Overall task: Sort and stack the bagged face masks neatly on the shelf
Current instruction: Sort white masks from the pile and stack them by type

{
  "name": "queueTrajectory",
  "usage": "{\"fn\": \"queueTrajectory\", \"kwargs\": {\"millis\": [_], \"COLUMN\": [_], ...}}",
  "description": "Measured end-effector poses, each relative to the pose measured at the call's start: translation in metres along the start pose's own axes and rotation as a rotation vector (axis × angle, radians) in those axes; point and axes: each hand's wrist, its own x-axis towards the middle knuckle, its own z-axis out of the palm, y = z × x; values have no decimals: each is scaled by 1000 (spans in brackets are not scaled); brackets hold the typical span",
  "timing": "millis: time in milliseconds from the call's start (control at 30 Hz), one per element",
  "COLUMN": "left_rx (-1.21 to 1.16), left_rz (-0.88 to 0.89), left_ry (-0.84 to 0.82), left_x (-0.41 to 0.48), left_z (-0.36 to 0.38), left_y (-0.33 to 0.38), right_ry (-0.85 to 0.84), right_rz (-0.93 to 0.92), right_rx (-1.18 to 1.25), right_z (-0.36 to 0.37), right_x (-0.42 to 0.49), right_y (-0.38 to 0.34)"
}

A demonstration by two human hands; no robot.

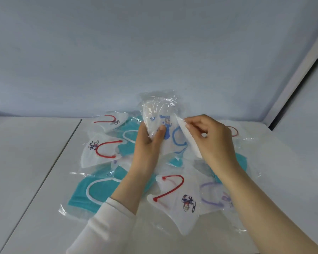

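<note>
Two hands up over the pile, both holding something. Left hand (148, 139) grips the blue-loop mask bag (166, 128), thumb pressed on the front by the cartoon print, fingers curled behind it. The bag is lifted off the pile and stands roughly upright, its clear plastic top near the blue-grey back wall (154, 52). Right hand (212, 139) pinches a white folded piece (188, 142) between thumb and fingertips, touching the bag's right side; can't tell if it is part of that bag or a second mask. Left arm wears a white sleeve (106, 222); the right forearm is bare.

Rest of the bagged masks lie loose and overlapping on the white shelf surface (35, 162), unsorted:
- near teal mask (99, 192) with white loop, front left
- left red-loop mask (103, 150), white, cartoon print
- far red-loop mask (112, 120) at the back left
- front red-loop mask (174, 196), just below the hands
- purple-loop mask (216, 197), front right, partly under the right forearm
- right teal mask (241, 162), mostly hidden behind the right wrist

More teal shows under the hands, count unclear
</note>
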Motion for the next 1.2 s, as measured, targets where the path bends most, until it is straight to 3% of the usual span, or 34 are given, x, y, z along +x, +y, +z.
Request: {"fn": "queueTrajectory", "kwargs": {"millis": [167,300,467,600,733,833,1000,1067,1200], "left_rx": [-23,-76,-27,53,226,266,205,212,227], "left_rz": [-9,-59,-43,-42,-57,-102,-140,-148,-147], "left_ry": [-7,-91,-161,-246,-133,-15,56,49,58], "left_x": [-3,-5,-4,-2,15,29,40,42,47], "left_z": [-5,-15,-18,-18,-28,-43,-46,-44,-44], "left_y": [-1,0,1,0,0,-2,-2,-2,2], "right_ry": [-230,-137,-216,-145,-167,-157,-595,-651,-511], "right_rz": [11,-72,368,404,378,328,371,390,406], "right_rx": [140,-55,296,276,306,53,-371,-337,-144], "right_z": [3,1,12,31,32,17,22,28,29], "right_x": [12,15,18,17,40,68,95,96,100], "right_y": [-2,17,23,26,44,74,108,113,115]}}
